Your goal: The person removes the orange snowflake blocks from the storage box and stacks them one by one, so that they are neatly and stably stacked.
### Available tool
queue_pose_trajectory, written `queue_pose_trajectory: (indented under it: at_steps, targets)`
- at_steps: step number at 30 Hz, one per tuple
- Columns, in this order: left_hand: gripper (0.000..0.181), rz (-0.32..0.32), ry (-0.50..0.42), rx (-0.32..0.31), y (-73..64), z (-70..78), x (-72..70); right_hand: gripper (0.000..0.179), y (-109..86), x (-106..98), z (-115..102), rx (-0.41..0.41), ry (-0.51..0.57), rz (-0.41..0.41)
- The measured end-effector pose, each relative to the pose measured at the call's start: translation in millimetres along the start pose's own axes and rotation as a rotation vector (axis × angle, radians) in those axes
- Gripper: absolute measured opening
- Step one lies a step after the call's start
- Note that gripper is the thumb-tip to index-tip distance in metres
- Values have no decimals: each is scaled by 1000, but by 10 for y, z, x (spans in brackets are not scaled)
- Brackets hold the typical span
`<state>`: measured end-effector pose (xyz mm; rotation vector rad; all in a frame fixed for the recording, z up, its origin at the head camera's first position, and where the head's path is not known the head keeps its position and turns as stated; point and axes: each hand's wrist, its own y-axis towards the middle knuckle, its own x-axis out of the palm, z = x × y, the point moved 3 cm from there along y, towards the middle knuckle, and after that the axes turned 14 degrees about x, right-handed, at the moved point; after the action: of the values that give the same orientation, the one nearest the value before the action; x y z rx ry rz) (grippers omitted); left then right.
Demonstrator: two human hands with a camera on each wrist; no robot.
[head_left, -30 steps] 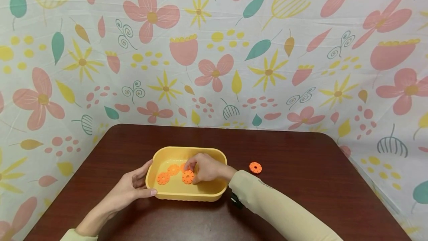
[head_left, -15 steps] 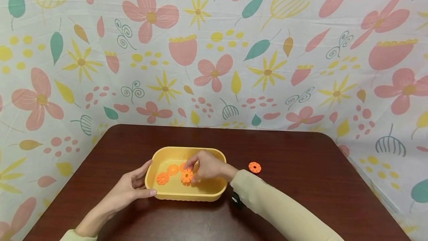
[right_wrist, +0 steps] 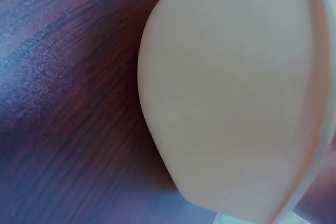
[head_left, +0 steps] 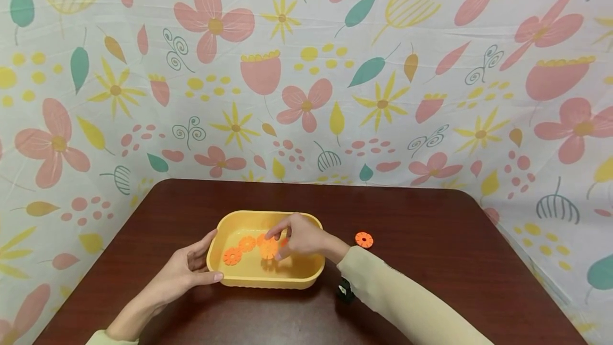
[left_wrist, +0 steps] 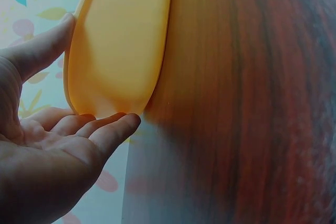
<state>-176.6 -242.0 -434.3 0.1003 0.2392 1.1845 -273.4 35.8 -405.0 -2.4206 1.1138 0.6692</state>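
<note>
In the head view, a yellow plastic tub (head_left: 268,282) stands on the table. My left hand (head_left: 179,273) holds its left end, thumb at the front corner and fingers along the end wall; the left wrist view also has this hand (left_wrist: 58,145) against the tub (left_wrist: 121,40). Inside the tub, my right hand (head_left: 306,236) pinches an orange notched disc (head_left: 268,249), slightly blurred and raised off the bottom. Two similar discs, one nearer the left (head_left: 232,256), lie flat in the tub. More orange shows behind the right fingers, partly hidden. The tub's outer wall (right_wrist: 226,93) hides the right hand in the right wrist view.
Another orange notched disc (head_left: 364,239) lies on the dark brown table (head_left: 421,260), right of the tub. Behind the table hangs a flower-patterned cloth (head_left: 306,68). A dark band with a device (head_left: 345,290) sits at the right wrist.
The right hand has lifted the pinched disc slightly up from the tub's bottom, and its wrist has shifted a little to the right. The left hand keeps its hold on the tub.
</note>
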Motion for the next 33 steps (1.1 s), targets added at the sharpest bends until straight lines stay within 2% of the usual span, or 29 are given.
queue_pose_trajectory:
  at_steps: [10,17,23,29,33]
  targets:
    - [103,4,4,5,-1,-6,0,38,-193,-155,-16,-17,41,42]
    - [103,3,0,3,1,5,6,39,-334,-311,26,11,47,85]
    - [102,3,-3,4,-3,2,10,41,-485,-491,91,19,79,118]
    - [102,12,0,-3,5,13,5,42,-642,-725,208,-1,45,165]
    - [103,12,4,-8,2,12,6,40,-760,-874,306,30,9,203]
